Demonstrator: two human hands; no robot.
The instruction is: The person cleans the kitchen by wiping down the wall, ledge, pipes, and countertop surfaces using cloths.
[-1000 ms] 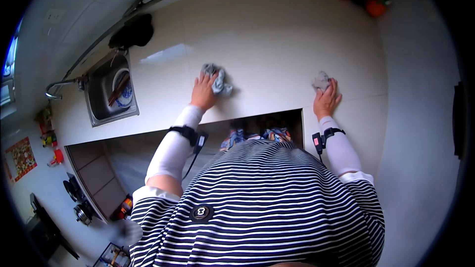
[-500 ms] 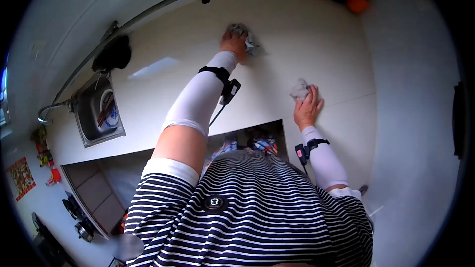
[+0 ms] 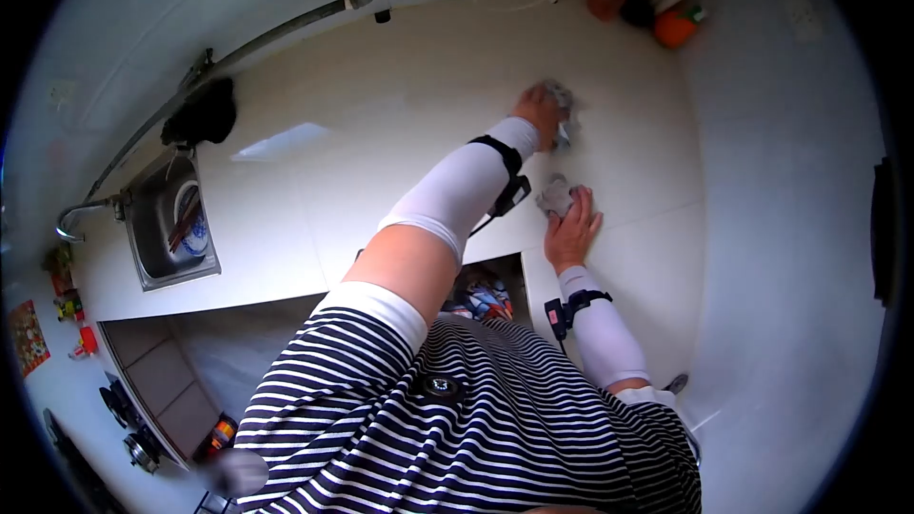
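Note:
On the pale countertop [image 3: 400, 67], my left hand [image 3: 540, 117] bends over a crumpled grey cloth [image 3: 563, 133] and presses it down. The cloth sticks out past the fingertips, and part of it is under the hand. Closer to my body, my right hand [image 3: 570, 233] lies with a second, lighter grey cloth [image 3: 554, 194] at its thumb and fingers. Some of those fingers are stretched along the counter, and the bunched cloth shows to their left. A small gap of bare counter separates the two cloths.
A metal sink [image 3: 155, 271] at the left holds a blue-and-white bowl [image 3: 195, 236] and brown sticks, with a tap [image 3: 71, 219] beside it. A black bag-like thing [image 3: 202, 112] lies behind. Orange containers [image 3: 676, 29] stand in the far right corner. A pipe [image 3: 286, 30] runs along the wall.
My left hand has swept right and slightly nearer to me with its cloth, ending close to the other cloth. My right hand and its cloth have stayed nearly in place; the view has shifted slightly.

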